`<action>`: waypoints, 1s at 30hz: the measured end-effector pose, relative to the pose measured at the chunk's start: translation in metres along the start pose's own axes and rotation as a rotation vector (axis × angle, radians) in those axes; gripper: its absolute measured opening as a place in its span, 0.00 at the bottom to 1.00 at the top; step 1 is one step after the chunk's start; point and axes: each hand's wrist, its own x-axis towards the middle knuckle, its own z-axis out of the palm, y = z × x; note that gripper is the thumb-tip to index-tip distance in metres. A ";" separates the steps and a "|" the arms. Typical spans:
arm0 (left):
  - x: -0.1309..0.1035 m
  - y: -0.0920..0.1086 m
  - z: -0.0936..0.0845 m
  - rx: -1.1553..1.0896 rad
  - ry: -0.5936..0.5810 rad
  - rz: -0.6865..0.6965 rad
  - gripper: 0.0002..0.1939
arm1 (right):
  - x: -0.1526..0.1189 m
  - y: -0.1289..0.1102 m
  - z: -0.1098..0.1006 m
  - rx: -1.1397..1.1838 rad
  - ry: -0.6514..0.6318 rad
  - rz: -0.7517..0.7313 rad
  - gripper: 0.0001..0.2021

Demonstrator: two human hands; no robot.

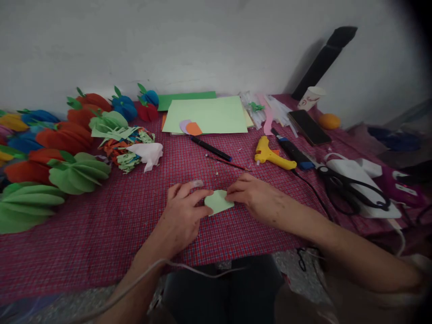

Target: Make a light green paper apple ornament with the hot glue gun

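A small light green paper cutout lies low over the checked tablecloth, between my two hands. My left hand pinches its left end between thumb and fingers; one finger has a pale wrapping at its tip. At the right end, the fingertips of my right hand are closed together on the paper's edge. Just beyond the hands lie a pencil and a dark marker. Farther back, a purple and an orange paper shape rest on a stack of light green sheets.
Folded paper fruits crowd the left, beside a heap of paper scraps. To the right are a yellow glue gun with its cord, a blue-black cutter, black scissors on a white power strip, a phone, an orange and a paper cup.
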 end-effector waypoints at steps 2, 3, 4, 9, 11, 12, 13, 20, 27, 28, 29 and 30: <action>0.000 0.000 0.000 -0.017 0.001 0.001 0.18 | -0.002 0.003 0.006 -0.019 0.000 -0.031 0.16; 0.000 0.000 0.001 -0.023 0.000 0.001 0.18 | -0.003 0.004 0.008 -0.025 0.004 -0.042 0.16; 0.000 0.000 0.001 -0.027 -0.002 0.001 0.18 | -0.004 0.004 0.010 -0.034 0.005 -0.048 0.16; -0.001 0.000 0.002 -0.052 -0.025 0.007 0.17 | -0.009 -0.002 0.010 -0.088 0.024 -0.026 0.13; 0.000 0.001 0.001 -0.048 -0.035 0.007 0.17 | -0.010 -0.004 0.009 -0.099 0.028 -0.028 0.13; 0.001 0.002 0.001 -0.042 -0.042 0.002 0.18 | -0.010 -0.005 0.008 -0.112 0.019 -0.036 0.12; 0.001 0.004 0.001 -0.034 -0.049 -0.006 0.19 | -0.010 -0.005 0.008 -0.131 0.007 -0.046 0.12; -0.001 0.010 0.008 0.060 -0.088 0.017 0.20 | -0.012 -0.013 0.012 -0.217 0.008 0.018 0.11; -0.010 0.016 0.007 0.112 -0.084 0.005 0.19 | -0.019 -0.014 0.007 -0.167 0.015 -0.017 0.12; -0.011 0.018 0.005 0.123 -0.090 -0.001 0.20 | -0.020 -0.013 0.007 -0.148 0.031 -0.034 0.12; -0.011 0.020 0.004 0.135 -0.095 -0.006 0.19 | -0.020 -0.012 0.007 -0.131 0.047 -0.042 0.13; -0.011 0.022 0.003 0.146 -0.101 -0.011 0.19 | -0.020 -0.012 0.008 -0.117 0.062 -0.042 0.14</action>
